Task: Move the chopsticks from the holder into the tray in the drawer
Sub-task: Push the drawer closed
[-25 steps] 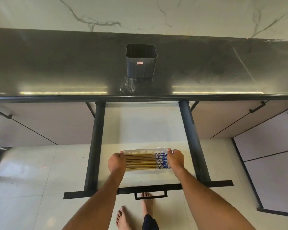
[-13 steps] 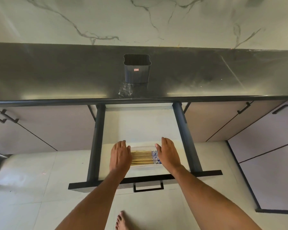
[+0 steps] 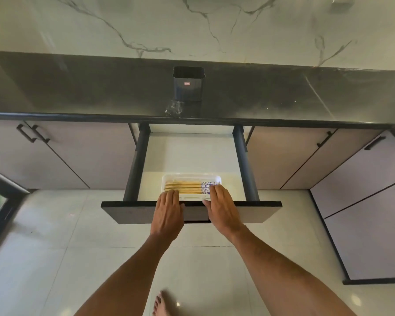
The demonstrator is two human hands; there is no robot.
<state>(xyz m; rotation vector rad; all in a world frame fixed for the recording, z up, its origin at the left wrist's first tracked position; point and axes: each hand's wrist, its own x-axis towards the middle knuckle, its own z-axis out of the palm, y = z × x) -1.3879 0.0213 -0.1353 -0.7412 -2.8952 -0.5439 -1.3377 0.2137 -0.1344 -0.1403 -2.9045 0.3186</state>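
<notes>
Several wooden chopsticks [image 3: 185, 187] with blue-and-white patterned ends lie side by side in a clear plastic tray [image 3: 192, 178] near the front of the open drawer [image 3: 132, 163]. The dark grey chopstick holder [image 3: 188, 85] stands upright on the dark counter, and no chopsticks show above its rim. My left hand [image 3: 169, 213] lies flat, palm down, over the drawer's front panel, fingers reaching the tray's near edge. My right hand [image 3: 221, 208] lies flat the same way, its fingertips over the chopsticks' patterned ends. Neither hand grips anything.
The dark counter [image 3: 78, 92] runs along a marble wall. Cabinet doors with black handles [image 3: 25, 133] flank the drawer, and more cabinets [image 3: 363, 201] jut out at the right. A bare foot [image 3: 161, 304] stands on the pale tiled floor below.
Both hands let go of the tray's ends and drew back to the drawer's front. The drawer has slid part of the way in under the counter.
</notes>
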